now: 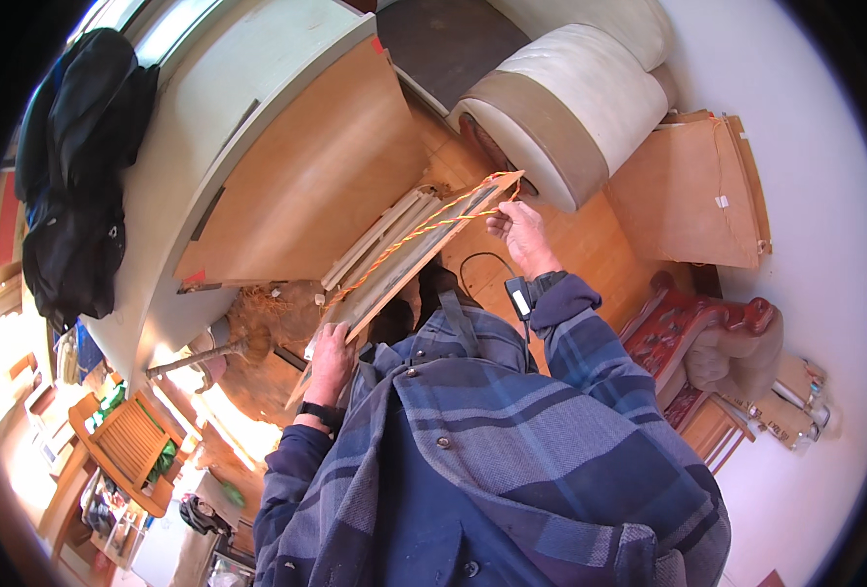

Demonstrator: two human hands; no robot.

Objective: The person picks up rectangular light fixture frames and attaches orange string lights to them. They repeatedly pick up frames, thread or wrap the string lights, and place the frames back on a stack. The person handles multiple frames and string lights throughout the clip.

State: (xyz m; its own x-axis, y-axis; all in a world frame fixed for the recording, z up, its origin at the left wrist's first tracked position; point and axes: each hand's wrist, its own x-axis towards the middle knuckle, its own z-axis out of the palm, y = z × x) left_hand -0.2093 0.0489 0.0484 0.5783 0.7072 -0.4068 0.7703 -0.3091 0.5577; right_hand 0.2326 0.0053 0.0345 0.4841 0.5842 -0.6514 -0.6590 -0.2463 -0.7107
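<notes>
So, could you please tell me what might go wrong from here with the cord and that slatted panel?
1. The right hand grips the orange cord at the slatted panel's far end; a hard pull might slip it off the corner.
2. Only the left hand steadies the near end, so the panel could twist or drop.

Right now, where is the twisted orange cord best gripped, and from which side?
Grip the orange cord at its far end, where the right hand already pinches it, coming from the right. It lies taut along the slatted panel, whose near end the left hand steadies.
</notes>
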